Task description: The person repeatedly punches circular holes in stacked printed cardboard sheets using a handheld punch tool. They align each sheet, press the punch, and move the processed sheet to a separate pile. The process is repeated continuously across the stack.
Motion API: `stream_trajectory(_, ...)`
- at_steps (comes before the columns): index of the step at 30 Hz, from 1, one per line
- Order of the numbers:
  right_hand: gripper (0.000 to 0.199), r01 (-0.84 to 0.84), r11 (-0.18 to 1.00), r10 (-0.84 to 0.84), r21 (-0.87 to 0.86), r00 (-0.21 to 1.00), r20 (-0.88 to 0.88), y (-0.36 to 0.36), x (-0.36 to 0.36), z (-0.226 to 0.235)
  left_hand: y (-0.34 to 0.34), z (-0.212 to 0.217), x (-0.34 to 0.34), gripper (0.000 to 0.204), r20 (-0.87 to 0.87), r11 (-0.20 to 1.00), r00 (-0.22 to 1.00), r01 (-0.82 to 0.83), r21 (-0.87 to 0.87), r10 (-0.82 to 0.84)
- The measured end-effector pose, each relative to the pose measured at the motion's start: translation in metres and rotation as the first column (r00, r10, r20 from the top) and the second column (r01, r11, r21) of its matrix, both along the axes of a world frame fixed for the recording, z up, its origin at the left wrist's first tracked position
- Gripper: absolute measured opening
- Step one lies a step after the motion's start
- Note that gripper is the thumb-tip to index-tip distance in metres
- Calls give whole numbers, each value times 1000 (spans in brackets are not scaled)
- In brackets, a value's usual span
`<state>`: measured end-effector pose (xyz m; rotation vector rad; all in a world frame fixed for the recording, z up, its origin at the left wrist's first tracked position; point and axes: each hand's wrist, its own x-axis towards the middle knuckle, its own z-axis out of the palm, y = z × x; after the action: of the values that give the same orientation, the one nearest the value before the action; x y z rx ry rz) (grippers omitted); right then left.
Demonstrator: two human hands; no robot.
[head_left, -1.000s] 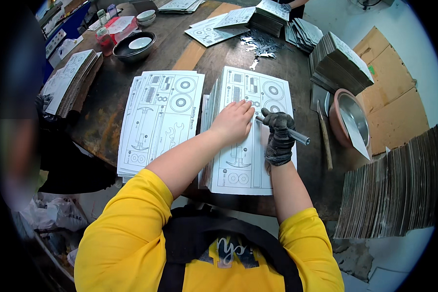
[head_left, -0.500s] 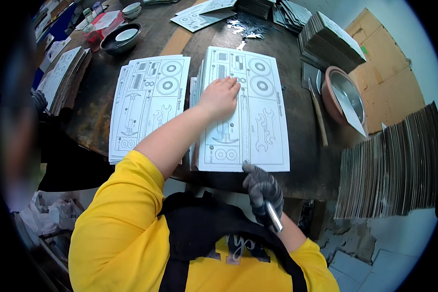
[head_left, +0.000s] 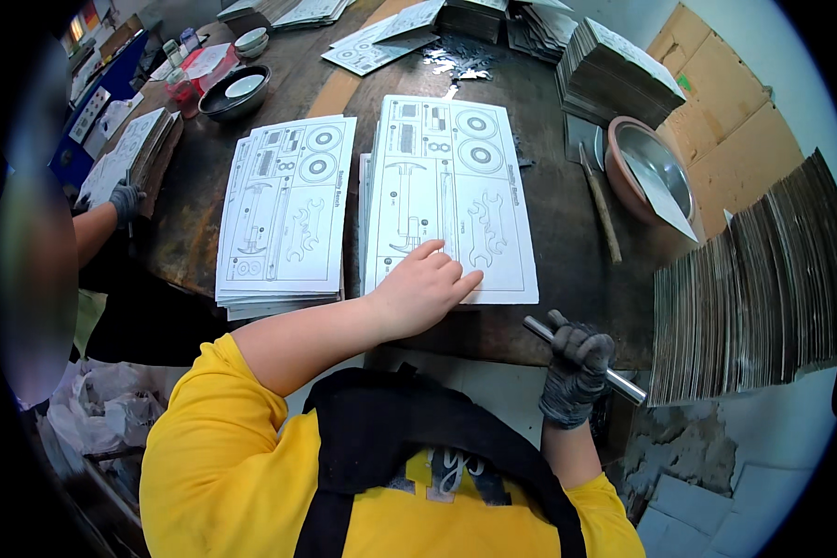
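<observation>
My bare left hand rests on the near part of a stack of printed cards, fingers apart and grasping nothing. Line drawings of tools, wheels and wrenches cover the top card. Beyond the table's near edge, to the right of that stack, my right hand in a dark grey glove is closed around a shiny metal rod, whose two ends stick out on either side of the fist. A second stack of like cards lies just to the left, its lower layers slightly uneven.
A co-worker's gloved hand touches another card stack at far left. At right lie a wooden-handled tool, a pink-rimmed metal bowl and tall board stacks. Small dark cut-out pieces and a black bowl sit farther back.
My left hand has slid toward me down the top card. My right hand has moved right with the rod, now held crosswise. The co-worker's hand has come forward onto its stack.
</observation>
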<state>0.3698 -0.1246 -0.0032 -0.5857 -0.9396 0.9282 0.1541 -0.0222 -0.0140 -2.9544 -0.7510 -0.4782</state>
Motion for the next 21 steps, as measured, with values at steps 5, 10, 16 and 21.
stream_trajectory(5,38,37,995,-36,94,999,-10,-4,19,10,6,53,-21,66,55,992,993,-104,-72,108)
stream_trajectory(10,40,-5,995,10,95,999,-53,11,26,3,32,42,-115,53,497,865,743,-501,-30,448)
stream_trajectory(16,42,-97,994,101,45,991,-85,39,7,-4,-14,-45,-218,44,-50,716,729,-682,-148,683)
stream_trajectory(21,37,-31,999,32,24,996,-81,99,-34,1,13,-30,-193,49,-92,712,817,-546,-442,569)
